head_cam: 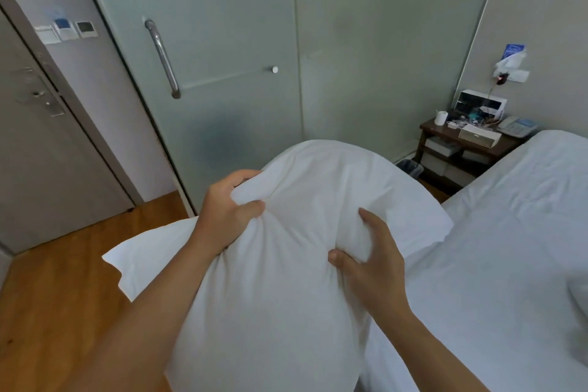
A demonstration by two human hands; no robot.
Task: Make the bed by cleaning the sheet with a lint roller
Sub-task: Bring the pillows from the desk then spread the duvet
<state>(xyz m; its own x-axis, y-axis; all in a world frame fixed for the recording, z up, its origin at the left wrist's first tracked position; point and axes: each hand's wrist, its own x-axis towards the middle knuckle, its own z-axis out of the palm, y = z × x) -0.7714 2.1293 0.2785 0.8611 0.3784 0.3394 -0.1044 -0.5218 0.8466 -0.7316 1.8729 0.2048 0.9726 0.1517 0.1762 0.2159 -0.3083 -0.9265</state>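
Nearest to me, low in the middle of the frame, I have a white pillow [286,264] held up in front of the camera, over the wood floor [63,296] at lower left. My left hand [227,212] is at centre left, fingers curled over a bunched fold at the pillow's upper edge, gripping it. My right hand [370,256] is just right of centre, thumb and fingers dug into the pillow's face, pinching up a wad of the fabric. Both forearms run up from the bottom edge. One corner of the pillow sticks out to the left, past my left forearm.

To the right, filling the lower right of the frame, I see the bed [509,248] with its white sheet lying wrinkled; the pillow's right edge overlaps it in the view, though I cannot tell whether they touch.

Further back, at right of centre, a dark wooden nightstand [451,134] stands beside the bed's far end, crowded with small items, among them a telephone [515,126] and a white box [479,135].

Behind everything, a frosted glass door [206,41] with a metal bar handle [162,59] fills the upper middle, and a grey door [41,153] stands at far left.

I see no lint roller anywhere in this view.
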